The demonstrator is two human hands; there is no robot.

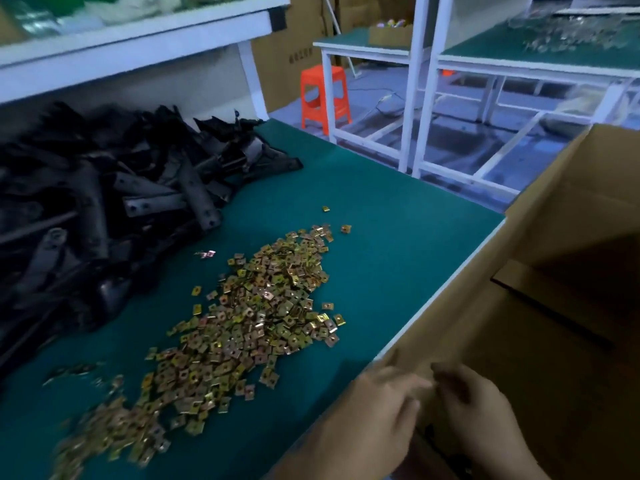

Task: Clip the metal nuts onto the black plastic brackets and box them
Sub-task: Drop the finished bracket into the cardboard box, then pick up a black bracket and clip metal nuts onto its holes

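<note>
A big heap of black plastic brackets lies at the left of the green table. Gold metal clip nuts spread in a long pile down the table's middle. An open cardboard box stands against the table's right edge. Both hands are at the bottom right, over the box's near wall. My left hand reaches with fairly straight fingers to the top edge of the box wall. My right hand is inside the box opening, fingers bent toward the left hand. Both are blurred, and a small dark shape shows below them.
A white-framed shelf runs over the back of the table. Beyond the far edge stand an orange plastic stool and other white-framed green benches. More cardboard boxes are stacked behind.
</note>
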